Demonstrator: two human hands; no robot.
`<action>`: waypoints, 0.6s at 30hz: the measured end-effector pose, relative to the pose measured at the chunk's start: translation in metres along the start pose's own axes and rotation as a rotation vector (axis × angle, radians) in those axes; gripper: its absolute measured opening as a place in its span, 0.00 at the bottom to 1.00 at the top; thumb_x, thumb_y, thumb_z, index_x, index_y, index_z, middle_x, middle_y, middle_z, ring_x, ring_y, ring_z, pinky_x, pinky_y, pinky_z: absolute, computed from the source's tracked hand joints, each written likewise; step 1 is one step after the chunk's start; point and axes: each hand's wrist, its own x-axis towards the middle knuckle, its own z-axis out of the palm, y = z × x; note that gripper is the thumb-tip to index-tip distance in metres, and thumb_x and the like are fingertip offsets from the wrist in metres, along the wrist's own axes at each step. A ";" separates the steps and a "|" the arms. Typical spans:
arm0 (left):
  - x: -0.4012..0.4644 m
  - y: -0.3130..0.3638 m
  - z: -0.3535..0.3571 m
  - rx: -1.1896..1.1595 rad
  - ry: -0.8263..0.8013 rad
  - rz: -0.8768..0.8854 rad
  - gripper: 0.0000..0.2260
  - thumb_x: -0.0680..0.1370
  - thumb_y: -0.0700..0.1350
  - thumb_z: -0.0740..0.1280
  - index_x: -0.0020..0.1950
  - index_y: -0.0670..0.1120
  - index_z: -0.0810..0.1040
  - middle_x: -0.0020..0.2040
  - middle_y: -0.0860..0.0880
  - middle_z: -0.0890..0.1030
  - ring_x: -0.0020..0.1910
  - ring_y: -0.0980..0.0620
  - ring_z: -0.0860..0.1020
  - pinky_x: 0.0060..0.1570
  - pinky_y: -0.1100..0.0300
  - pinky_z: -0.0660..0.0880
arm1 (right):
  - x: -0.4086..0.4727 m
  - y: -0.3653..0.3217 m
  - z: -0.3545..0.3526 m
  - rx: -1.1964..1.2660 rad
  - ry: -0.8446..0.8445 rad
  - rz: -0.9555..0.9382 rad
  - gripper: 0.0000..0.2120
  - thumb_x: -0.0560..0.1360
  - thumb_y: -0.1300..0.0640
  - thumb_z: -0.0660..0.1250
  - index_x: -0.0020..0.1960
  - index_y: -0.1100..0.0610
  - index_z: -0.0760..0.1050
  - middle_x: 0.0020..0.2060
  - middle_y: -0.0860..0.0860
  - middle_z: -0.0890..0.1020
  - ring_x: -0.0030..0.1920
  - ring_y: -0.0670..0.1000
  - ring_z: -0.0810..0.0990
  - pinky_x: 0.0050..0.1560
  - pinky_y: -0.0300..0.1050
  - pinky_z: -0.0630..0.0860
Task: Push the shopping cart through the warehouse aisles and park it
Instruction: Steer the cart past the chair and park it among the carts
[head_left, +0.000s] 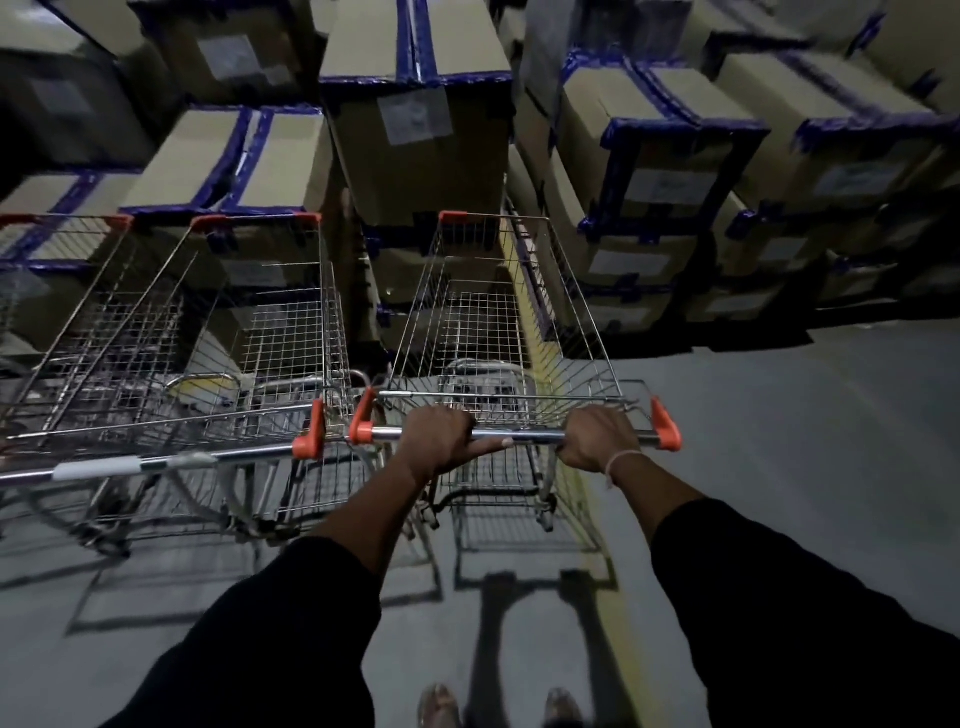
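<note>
Parking step in hand. Left hand (439, 439) and right hand (597, 436) gripped handle bar (530, 435); shopping cart (498, 322) stood nose-to boxes (415, 130), just beside parked cart (249, 332). Next: judged small straightening, then release.

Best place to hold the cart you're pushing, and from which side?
The horizontal handle bar, from the rear. It spans the shopping cart between orange end caps, leaving room for both hands: left hand and right hand already wrap it.
</note>
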 end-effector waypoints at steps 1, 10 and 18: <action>0.002 0.000 0.000 -0.002 0.002 -0.015 0.42 0.69 0.82 0.38 0.38 0.49 0.75 0.31 0.51 0.75 0.30 0.53 0.75 0.30 0.61 0.64 | 0.004 0.002 -0.001 -0.002 0.005 -0.013 0.09 0.72 0.48 0.68 0.45 0.53 0.81 0.45 0.54 0.84 0.47 0.59 0.83 0.48 0.48 0.78; 0.005 0.011 -0.002 -0.069 -0.037 -0.109 0.39 0.68 0.81 0.39 0.37 0.50 0.73 0.31 0.51 0.75 0.31 0.52 0.77 0.34 0.60 0.71 | 0.023 0.014 -0.005 0.007 -0.003 -0.066 0.08 0.72 0.48 0.68 0.41 0.52 0.77 0.40 0.52 0.80 0.43 0.57 0.81 0.44 0.46 0.76; 0.007 0.006 -0.004 -0.046 -0.027 -0.120 0.33 0.74 0.79 0.51 0.34 0.51 0.72 0.29 0.53 0.72 0.27 0.56 0.72 0.29 0.63 0.64 | 0.032 0.015 -0.004 0.048 -0.024 -0.085 0.07 0.73 0.50 0.70 0.40 0.53 0.79 0.35 0.49 0.78 0.37 0.53 0.78 0.40 0.44 0.73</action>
